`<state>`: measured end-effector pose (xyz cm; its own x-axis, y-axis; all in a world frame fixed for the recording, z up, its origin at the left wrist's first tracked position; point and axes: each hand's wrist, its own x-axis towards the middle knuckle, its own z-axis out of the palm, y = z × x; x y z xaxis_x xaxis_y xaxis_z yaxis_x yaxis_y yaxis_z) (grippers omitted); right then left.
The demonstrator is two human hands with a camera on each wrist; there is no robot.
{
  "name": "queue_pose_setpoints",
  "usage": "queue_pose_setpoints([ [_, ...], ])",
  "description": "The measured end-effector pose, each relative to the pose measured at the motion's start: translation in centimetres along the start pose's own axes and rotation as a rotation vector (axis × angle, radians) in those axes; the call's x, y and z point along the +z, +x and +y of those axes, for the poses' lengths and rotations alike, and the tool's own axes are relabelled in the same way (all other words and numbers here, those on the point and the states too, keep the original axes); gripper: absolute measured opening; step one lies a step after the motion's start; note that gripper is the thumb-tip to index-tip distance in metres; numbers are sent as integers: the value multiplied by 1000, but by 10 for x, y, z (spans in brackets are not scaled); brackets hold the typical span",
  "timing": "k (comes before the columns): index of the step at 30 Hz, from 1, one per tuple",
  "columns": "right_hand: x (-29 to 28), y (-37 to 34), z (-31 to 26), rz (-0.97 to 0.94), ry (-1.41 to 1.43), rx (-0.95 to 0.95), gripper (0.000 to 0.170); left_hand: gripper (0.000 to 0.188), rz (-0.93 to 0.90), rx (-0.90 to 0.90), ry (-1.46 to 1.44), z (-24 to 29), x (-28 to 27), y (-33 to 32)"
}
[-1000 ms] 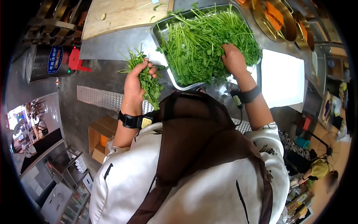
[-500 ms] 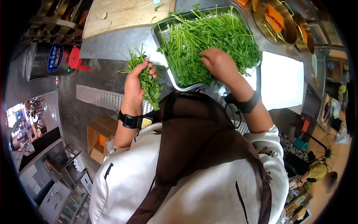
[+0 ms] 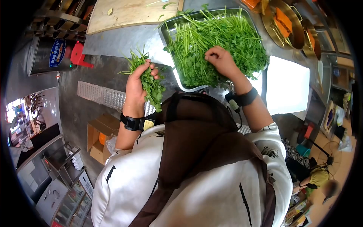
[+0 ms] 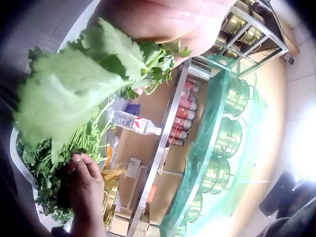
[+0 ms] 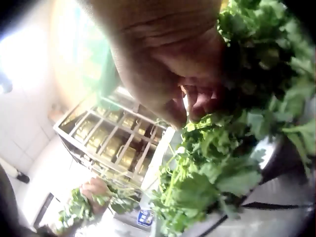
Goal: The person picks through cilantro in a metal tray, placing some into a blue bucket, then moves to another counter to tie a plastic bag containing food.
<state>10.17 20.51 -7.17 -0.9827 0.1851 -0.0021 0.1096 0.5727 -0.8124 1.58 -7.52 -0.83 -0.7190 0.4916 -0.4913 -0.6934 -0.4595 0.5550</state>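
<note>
Commercial kitchen, likely a restaurant's. Metal surface (image 3: 109, 43) carried a wooden board (image 3: 130, 16) and deep metal tray (image 3: 179, 80) of leafy greens (image 3: 230, 41). Brass-coloured pots (image 4: 216, 175) lined shelving, more filled a metal rack (image 5: 111, 143). Large labelled metal drum (image 3: 41, 56) at left. Person wore a brown apron (image 3: 208, 147).

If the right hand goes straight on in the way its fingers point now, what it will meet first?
Most likely the leafy greens in the metal tray, just ahead of the right hand's fingertips; any remaining gap is unclear.
</note>
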Motion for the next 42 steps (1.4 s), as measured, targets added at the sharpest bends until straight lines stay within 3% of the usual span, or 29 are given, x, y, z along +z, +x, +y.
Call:
queue_pose_setpoints([
  [3,-14,3,-6,9,618,286,6,14,-4,4,12,0,1,0],
  [4,-18,3,-12,9,618,286,6,14,-5,4,12,0,2,0],
  [6,-25,3,-17,-22,900,293,6,15,-13,-4,8,0,5,1],
  [11,-29,6,-20,63,886,382,8,15,-47,-26,10,-1,11,4],
  [14,-34,5,-15,50,1020,373,8,15,-50,-38,29,-2,15,4],
  [18,-44,1,-10,30,1095,218,7,15,-38,-92,103,-9,21,4],
  [22,-56,-1,-27,61,1133,155,6,31,-97,-211,122,-22,23,10],
  [24,-54,-5,-49,47,1043,145,7,33,-100,-240,123,-30,28,13],
  [26,-41,-14,-65,32,956,135,8,30,-243,-393,154,-39,29,18],
  [28,-25,-27,-77,-197,521,39,3,27,-264,-470,97,-50,27,24],
  [30,-12,-34,-91,-241,190,-380,5,27,-381,-559,150,-57,27,30],
  [31,-6,-39,-95,-238,191,-376,5,26,-47,-486,300,-60,41,21],
  [33,5,-47,-96,-302,-145,-576,9,25,-71,-524,311,-66,33,27],
  [37,5,-53,-88,-203,-59,-615,15,24,-46,-514,349,-63,40,23],
  [40,-6,-53,-76,-172,108,-451,18,24,-20,-486,366,-62,29,27],
  [42,0,-41,-47,72,90,-285,23,24,-53,-496,370,-65,19,32],
])
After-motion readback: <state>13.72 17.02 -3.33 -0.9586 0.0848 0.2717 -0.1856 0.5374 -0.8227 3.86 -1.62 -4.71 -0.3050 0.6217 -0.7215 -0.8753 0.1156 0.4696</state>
